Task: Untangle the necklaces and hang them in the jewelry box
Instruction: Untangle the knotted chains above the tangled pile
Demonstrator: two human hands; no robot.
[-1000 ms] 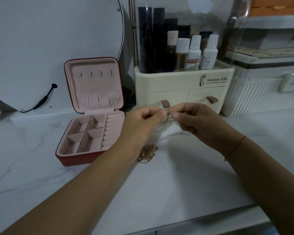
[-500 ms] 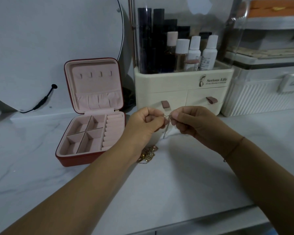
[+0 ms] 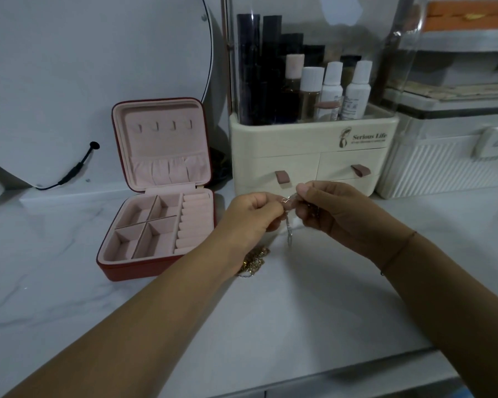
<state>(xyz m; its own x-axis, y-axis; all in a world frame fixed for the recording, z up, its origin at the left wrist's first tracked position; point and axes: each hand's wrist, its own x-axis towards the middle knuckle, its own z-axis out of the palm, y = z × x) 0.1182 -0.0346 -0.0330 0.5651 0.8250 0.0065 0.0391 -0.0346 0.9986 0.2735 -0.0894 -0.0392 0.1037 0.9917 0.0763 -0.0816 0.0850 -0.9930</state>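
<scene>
A thin silver necklace [image 3: 288,228] hangs between my two hands above the marble counter. My left hand [image 3: 252,215] pinches its top end, and my right hand [image 3: 325,209] pinches it right beside, fingertips nearly touching. A heap of gold chains [image 3: 255,261] lies on the counter, partly hidden under my left wrist. The red jewelry box [image 3: 156,214] stands open at the left, pink inside, with several small hooks [image 3: 164,126] in its upright lid and nothing hanging from them.
A cream cosmetics organiser [image 3: 314,156] with bottles and two drawers stands right behind my hands. A white ribbed case [image 3: 449,168] is at the right. A round mirror [image 3: 98,81] with a black cable leans at the back left. The counter's front edge [image 3: 357,372] runs below.
Both hands have dropped slightly and drawn closer together. The hanging silver chain, looped to the left a second ago, now hangs straight down.
</scene>
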